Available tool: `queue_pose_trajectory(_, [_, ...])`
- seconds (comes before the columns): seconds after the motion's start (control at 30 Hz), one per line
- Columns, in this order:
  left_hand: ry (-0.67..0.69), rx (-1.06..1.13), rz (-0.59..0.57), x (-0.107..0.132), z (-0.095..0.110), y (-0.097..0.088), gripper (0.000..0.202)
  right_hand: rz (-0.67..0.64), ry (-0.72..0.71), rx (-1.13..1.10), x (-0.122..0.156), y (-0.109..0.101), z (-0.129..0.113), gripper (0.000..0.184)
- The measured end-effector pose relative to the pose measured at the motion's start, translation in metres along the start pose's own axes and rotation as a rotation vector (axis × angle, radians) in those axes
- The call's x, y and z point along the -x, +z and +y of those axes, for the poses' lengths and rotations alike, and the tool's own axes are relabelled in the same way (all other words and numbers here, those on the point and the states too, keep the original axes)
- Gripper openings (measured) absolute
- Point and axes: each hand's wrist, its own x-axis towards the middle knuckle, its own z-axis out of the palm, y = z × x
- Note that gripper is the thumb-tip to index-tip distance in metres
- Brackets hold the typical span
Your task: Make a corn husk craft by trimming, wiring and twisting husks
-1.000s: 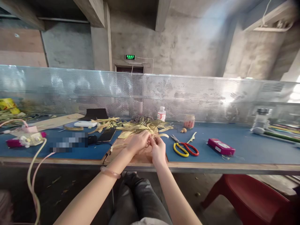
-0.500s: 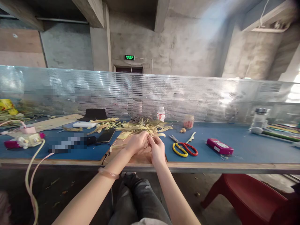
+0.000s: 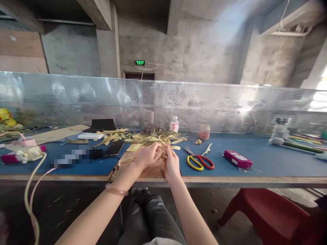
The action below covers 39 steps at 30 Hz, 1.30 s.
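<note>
left hand (image 3: 148,156), right hand (image 3: 171,164) both pinching pale yellow dried leaf strip (image 3: 163,148) between them, left of yellow-and-red-handled scissors (image 3: 199,161); axis unclear tbh

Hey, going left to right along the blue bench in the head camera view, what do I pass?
Pink-and-white gadget → dark phone → left hand → right hand, both pinching the pale leaf strips → yellow-and-red scissors → magenta box → glass jar.
</note>
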Motion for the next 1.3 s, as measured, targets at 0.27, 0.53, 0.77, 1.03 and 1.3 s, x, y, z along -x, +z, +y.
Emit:
queue_pose_trajectory(0.27, [0.014,-0.007,0.049,-0.0018,0.0036,-0.0030,0.023,-0.022,0.066,0.011,-0.0042,-0.0048,0.0014,0.032])
queue_pose_trajectory(0.53, [0.067,-0.041,0.068,-0.0016,0.0009,-0.0016,0.018,-0.072,0.106,0.059,-0.0057,-0.0067,0.0027,0.034])
queue_pose_trajectory(0.77, [0.109,-0.090,0.050,-0.0011,0.0019,0.0006,0.016,-0.048,0.076,0.027,-0.0075,-0.0081,0.0049,0.033])
queue_pose_trajectory(1.03, [0.099,-0.115,0.041,-0.0014,0.0050,0.0000,0.019,-0.005,0.048,0.078,-0.0052,-0.0058,0.0030,0.037])
queue_pose_trajectory(1.3, [0.085,-0.130,0.029,-0.0025,0.0074,-0.0001,0.019,0.000,0.020,0.027,-0.0076,-0.0081,0.0079,0.033])
